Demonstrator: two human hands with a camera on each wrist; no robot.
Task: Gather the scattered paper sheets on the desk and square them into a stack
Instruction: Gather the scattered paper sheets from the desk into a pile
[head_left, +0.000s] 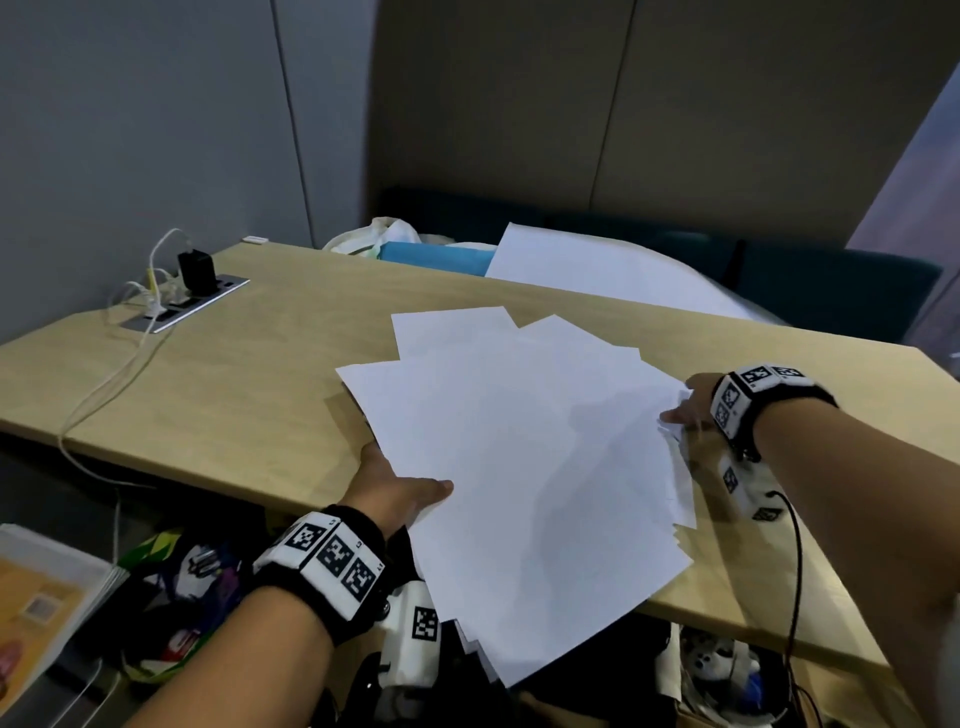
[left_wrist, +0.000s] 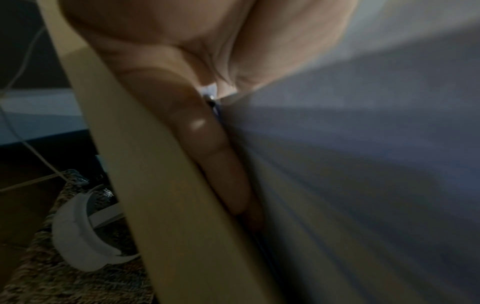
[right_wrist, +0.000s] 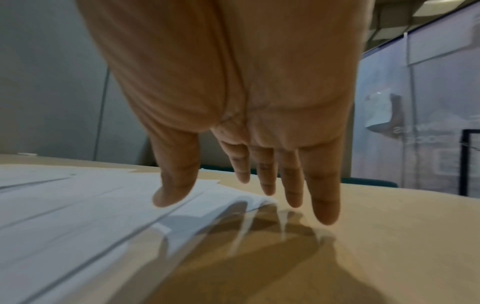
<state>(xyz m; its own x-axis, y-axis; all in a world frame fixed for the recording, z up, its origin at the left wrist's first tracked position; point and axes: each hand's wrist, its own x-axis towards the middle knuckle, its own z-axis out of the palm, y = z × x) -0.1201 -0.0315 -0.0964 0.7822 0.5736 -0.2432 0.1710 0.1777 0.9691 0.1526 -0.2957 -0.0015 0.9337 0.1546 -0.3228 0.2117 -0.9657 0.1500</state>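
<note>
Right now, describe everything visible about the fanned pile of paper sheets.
The paper sheets are plain white, thin and blank, overlapped in a loose fan with corners askew, not squared. They lie flat on the wooden desk, their near corner overhanging its edge. The left hand grips their left edge; the right hand touches their crumpled right edge.

White sheets (head_left: 519, 441), tan desk (head_left: 234, 389)

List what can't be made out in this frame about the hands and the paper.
- Left hand fingers: head view, under the paper pile; left wrist view blurred.
- Sheet count: overlapping.
- Right hand fingers: head view, behind the wrist band; right wrist view doesn't settle whether they touch the desk.
</note>
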